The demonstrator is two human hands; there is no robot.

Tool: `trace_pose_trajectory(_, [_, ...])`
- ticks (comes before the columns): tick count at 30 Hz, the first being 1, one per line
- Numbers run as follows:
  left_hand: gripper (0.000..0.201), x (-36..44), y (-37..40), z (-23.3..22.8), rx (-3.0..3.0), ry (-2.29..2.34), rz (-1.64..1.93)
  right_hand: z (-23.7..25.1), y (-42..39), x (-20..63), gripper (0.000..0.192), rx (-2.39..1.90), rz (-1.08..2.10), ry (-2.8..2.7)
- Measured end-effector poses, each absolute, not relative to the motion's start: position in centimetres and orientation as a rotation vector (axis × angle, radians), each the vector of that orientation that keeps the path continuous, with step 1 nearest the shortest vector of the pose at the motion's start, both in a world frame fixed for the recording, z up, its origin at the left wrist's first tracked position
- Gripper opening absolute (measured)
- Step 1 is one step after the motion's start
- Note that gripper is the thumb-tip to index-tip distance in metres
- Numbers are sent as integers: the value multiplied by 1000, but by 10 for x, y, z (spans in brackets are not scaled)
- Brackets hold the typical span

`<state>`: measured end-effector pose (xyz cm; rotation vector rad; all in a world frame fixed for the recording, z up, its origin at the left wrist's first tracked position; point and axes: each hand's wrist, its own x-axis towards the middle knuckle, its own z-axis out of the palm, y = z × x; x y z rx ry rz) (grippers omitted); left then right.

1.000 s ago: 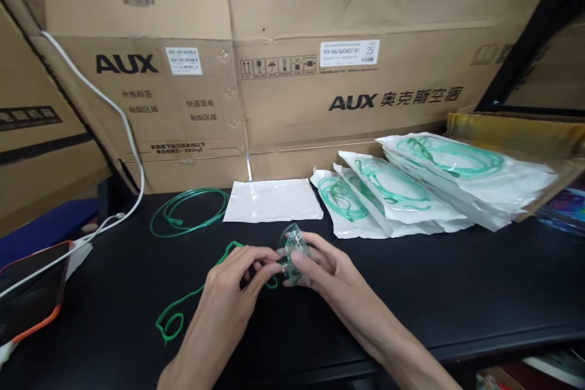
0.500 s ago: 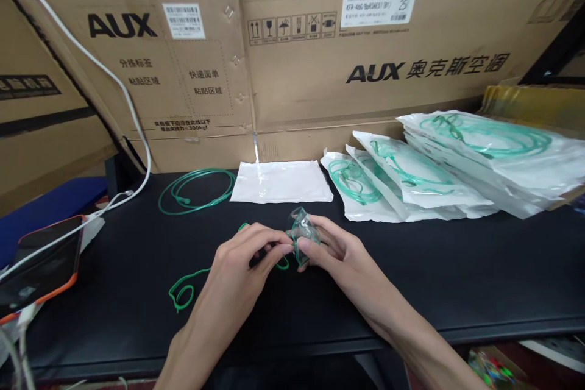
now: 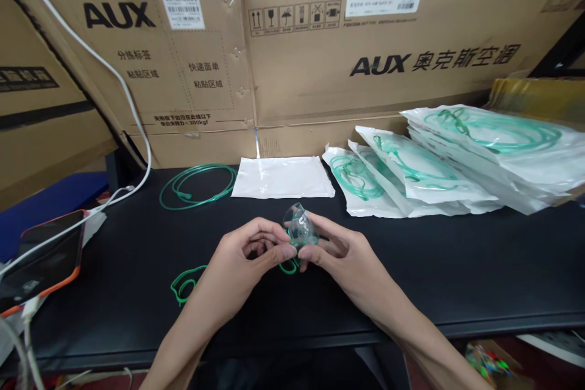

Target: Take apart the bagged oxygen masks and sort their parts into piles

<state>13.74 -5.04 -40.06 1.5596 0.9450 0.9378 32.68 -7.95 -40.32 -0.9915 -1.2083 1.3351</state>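
The person's hands were close together, both on a clear mask point(image 3: 302, 226) over the black table point(image 3: 457, 274); the left hand point(image 3: 244, 259) pinched its lower left edge between thumb and fingers, while the right hand point(image 3: 345, 248) gripped its right side; green cord point(image 3: 189, 270) showed beside the left forearm and just below the mask; beyond them, coiled green tubing point(image 3: 185, 195) lay next to a flat white packet point(image 3: 284, 178), with bagged tubing sets point(image 3: 439, 173) piled at the right.

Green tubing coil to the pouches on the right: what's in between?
A flat white packet lies between the coil and the pouches, on the black tabletop; head view shows it.
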Motion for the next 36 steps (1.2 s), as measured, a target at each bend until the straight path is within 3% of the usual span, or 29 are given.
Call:
trace_pose_trajectory(4, [25,135,-48,-402,1492,903,882,-405,-82,327,49,-839,1334,-1236])
trace_pose_trajectory(13, [23,136,-49,-398,1465,860,843,-407,-87,330,11,-794,1247,-1431])
trace_pose_trajectory(21, [16,136,-51,-397,1432,776,844,-404,-88,332,7,-847,1202,-1486])
trace_pose_trajectory(36, [27,142,-58,-392,1735,1022,795,-403,-88,329,12,-901,1112,-1501])
